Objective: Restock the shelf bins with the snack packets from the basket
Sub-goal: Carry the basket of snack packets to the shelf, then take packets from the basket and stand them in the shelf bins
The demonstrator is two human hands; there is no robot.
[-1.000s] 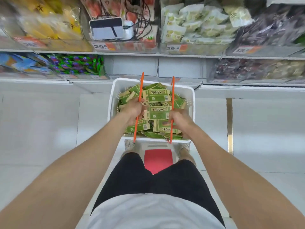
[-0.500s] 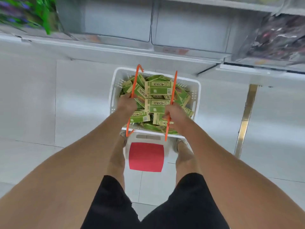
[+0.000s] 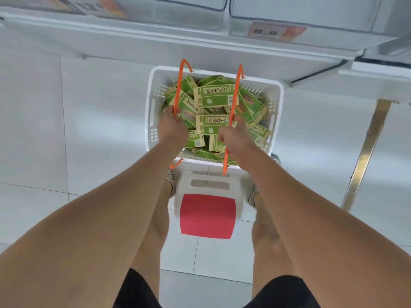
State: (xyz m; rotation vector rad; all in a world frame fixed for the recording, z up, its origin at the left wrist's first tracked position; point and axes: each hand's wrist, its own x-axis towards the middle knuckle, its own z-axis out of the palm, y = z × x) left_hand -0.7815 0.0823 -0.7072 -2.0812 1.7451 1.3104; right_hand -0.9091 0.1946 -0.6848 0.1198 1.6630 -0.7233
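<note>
Head: basket [image 3: 148, 112] full of snack packets [image 3: 214, 95]; left hand [image 3: 172, 127], right hand [image 3: 235, 138] grip handles [image 3: 178, 90]

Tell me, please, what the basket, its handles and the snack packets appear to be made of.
Basket: likely moulded white plastic, matte, perforated walls. Handles: thin orange rods, plastic or coated wire, unclear. Snack packets: printed green-and-tan film or paper, creased.

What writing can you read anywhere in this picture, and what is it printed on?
"原香瓜子", as best it reads: large dark characters on the green snack packets in the basket.
Small print and barcodes on the packets: too small to read.
Price tag on the shelf: digits too blurred to read.
Orange label at top left: too blurred to read.
</note>
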